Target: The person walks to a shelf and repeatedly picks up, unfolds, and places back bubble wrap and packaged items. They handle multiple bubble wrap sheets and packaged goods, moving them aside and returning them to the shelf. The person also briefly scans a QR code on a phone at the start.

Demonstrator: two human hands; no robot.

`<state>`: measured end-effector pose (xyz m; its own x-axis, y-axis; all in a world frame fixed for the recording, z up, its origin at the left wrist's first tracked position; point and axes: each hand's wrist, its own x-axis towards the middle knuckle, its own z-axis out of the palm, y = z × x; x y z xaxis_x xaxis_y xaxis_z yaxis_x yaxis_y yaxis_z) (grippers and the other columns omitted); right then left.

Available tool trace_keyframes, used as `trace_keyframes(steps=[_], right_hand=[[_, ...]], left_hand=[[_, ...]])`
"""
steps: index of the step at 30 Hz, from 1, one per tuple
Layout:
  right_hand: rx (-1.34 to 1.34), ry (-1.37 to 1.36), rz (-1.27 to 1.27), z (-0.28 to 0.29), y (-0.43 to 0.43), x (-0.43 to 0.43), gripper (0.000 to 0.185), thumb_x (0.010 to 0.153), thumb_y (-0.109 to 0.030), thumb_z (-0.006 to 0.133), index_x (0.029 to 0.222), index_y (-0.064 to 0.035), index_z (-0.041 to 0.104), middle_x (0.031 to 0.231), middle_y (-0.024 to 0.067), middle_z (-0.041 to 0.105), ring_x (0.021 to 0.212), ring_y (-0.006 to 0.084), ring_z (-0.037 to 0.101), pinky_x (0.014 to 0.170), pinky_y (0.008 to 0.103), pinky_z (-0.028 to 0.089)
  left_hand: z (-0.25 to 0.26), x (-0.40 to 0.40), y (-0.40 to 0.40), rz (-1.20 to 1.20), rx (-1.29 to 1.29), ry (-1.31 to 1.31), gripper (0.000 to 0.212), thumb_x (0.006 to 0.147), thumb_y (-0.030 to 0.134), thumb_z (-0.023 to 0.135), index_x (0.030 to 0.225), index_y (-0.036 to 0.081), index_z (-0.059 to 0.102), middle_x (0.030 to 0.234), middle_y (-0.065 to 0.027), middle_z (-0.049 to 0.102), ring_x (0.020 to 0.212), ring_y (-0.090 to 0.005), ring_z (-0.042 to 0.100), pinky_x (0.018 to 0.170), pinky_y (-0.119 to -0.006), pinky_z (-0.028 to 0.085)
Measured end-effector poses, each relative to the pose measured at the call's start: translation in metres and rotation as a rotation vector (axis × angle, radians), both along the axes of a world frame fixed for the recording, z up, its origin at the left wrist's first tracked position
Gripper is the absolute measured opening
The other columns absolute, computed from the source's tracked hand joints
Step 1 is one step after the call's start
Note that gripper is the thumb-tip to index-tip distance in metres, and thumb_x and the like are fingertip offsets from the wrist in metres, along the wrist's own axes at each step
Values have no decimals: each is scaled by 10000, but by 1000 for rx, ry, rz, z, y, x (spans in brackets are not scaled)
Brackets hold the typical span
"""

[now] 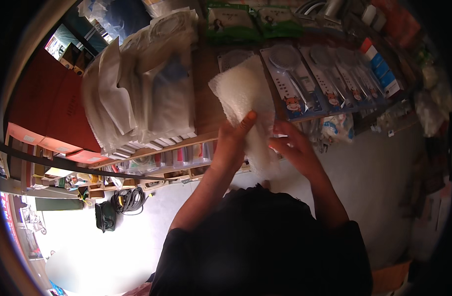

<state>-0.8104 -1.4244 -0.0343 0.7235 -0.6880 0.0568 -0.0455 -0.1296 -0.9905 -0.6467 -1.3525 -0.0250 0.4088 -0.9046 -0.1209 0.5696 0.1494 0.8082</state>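
My left hand grips a bubble-wrap pouch, its thumb lying across the front. A pale rounded shape shows inside the upper part, narrowing downward; the exact item is blurred by the wrap. Close to the pouch's right edge is my right hand, with its fingers apart; whether a fingertip touches the wrap is hard to tell. Behind the pouch, a carded hand shower is partly covered on the wooden shelf. Another blister-packed hand shower lies just to the right.
Plastic-bagged packages stand in a row at left, beside red boxes. Green packets lie at the back. More carded hand showers continue rightward. A coiled black cable and a dark green bag rest on the floor.
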Motion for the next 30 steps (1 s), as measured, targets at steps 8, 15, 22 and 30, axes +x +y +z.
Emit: trace_keyframes(steps=[8, 15, 22, 30], right_hand=[[6, 56, 129, -22, 18, -1, 617, 900, -298, 654, 1337, 35, 373, 1202, 196, 573, 1106, 284, 582, 933, 383, 452], [-170, 8, 96, -17, -4, -10, 622, 918, -207, 616, 1405, 17, 300, 1199, 223, 570, 1094, 322, 592, 914, 399, 468], [-232, -107, -94, -21, -52, 4, 368, 939, -236, 580, 1203, 4, 489, 1025, 166, 626, 948, 244, 625, 795, 361, 490], [-156, -59, -155, -19, -96, 30, 453, 937, -421, 571, 1073, 10, 535, 892, 129, 623, 823, 190, 601, 715, 340, 475]], left_hand=[[-2, -19, -11, 98, 79, -132, 441, 883, 307, 690, 1172, 1, 560, 1031, -70, 641, 920, -158, 611, 790, -293, 495], [-10, -47, -24, 139, 68, -293, 420, 925, 253, 638, 1219, -13, 499, 1056, -89, 636, 945, -135, 599, 779, -270, 495], [-30, -59, -32, 63, -36, -558, 408, 956, 207, 582, 1290, 19, 442, 1098, -103, 588, 993, -133, 555, 807, -274, 474], [-31, -47, 1, -90, 20, -609, 372, 946, 48, 548, 1304, 12, 455, 1085, -98, 627, 967, -158, 611, 847, -297, 500]])
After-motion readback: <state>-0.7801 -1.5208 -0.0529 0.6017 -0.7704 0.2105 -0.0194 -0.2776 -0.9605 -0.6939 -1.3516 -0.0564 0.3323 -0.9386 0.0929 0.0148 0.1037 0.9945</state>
